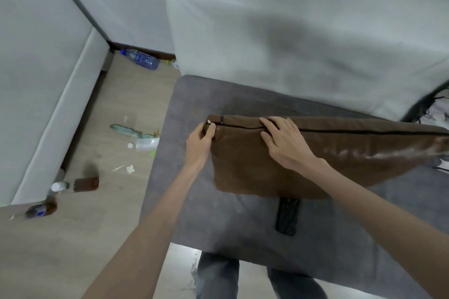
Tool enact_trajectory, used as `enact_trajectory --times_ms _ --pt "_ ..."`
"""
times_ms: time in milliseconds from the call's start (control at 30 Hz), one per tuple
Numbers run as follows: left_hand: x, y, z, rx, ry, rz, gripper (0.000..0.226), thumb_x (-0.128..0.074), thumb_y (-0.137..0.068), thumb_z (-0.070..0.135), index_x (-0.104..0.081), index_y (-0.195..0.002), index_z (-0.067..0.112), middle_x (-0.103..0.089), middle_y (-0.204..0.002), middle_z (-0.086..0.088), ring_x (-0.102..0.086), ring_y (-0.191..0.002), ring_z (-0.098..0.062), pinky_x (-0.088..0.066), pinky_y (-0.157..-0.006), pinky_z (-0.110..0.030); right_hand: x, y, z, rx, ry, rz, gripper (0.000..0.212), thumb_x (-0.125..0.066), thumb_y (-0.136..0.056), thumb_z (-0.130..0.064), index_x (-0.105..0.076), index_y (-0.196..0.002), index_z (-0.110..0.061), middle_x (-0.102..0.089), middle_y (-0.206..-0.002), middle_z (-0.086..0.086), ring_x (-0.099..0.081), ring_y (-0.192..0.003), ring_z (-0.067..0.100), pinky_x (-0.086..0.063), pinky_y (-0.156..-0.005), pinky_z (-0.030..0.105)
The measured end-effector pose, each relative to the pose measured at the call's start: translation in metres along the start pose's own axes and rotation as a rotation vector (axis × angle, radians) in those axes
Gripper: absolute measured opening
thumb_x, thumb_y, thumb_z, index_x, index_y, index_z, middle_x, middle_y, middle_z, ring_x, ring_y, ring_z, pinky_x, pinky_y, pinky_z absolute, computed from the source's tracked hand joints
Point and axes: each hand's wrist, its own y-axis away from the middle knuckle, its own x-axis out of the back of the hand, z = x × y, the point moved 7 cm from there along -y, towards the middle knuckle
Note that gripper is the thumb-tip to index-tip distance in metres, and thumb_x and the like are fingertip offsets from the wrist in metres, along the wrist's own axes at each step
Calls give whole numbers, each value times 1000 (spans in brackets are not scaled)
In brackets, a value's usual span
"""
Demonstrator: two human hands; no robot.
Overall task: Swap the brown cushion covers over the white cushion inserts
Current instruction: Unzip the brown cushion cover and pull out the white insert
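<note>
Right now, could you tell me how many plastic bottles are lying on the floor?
3 that I can make out: a blue-labelled bottle by the far wall, a crushed clear bottle beside the grey seat, and a dark bottle at the near left. Others may be hidden.
</note>
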Motion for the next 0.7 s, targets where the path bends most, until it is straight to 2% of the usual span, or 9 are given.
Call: enact_trajectory --times_ms 100,200,300,400,533,633,700 --pt "3 -2 0 3 -14 -4 24 -53 -90 44 -70 -82 30 -71 -84 0 -66 -87 -22 -51 -83 -51 -2 -19 -38 70 -7 5 44 -35 -100 -33 -42 -140 -15 -47 -135 6 -40 -127 23 -29 -111 39" --pt "6 -9 3 2 -44 7 26 -55 -93 35 -68 -71 37 -69 -74 7 -66 -81 -20 -52 -78 -49 -4 -39 -73 92 -16 34 42 -38 -100 -30 -45 -136 -11 -48 -129 7 -44 -120 24 -38 -101 40" --pt "8 -19 4 -39 -94 -7 28 -56 -94 27 -64 -69 36 -64 -68 9 -60 -71 -12 -52 -73 -50 -8 -55 -95 63 18 51 37 -40 -99 -29 -54 -125 -9 -49 -124 9 -45 -114 27 -41 -93 41" --pt "8 -24 1 -66 -148 -25 28 -54 -95 28 -61 -68 34 -62 -67 9 -57 -67 -8 -52 -70 -45 -11 -65 -101 26 47 54 30 -47 -96 -29 -63 -109 -7 -49 -118 9 -44 -111 27 -42 -89 40" --pt "7 -22 -4 -62 -156 -36 25 -54 -94 31 -64 -72 25 -63 -69 2 -56 -66 -7 -45 -61 -30 -6 -69 -98 -8 -127 45 16 -55 -93 -23 -61 -97 -8 -57 -100 8 -53 -95 25 -48 -78 39" --pt "5 -21 -4 -56 -165 -13 27 -54 -93 29 -61 -68 28 -59 -64 8 -52 -56 5 -38 -52 -15 -5 -65 -100 -24 -181 1 12 -55 -92 -18 -55 -88 -6 -61 -87 11 -58 -79 29 -50 -69 45" --pt "4 -22 -1 -60 -192 3 24 -55 -92 28 -60 -68 25 -57 -62 9 -51 -55 6 -37 -51 -12 -5 -62 -100 -46 -211 -27 10 -53 -89 -14 -55 -88 -4 -60 -86 14 -57 -78 31 -50 -66 45"
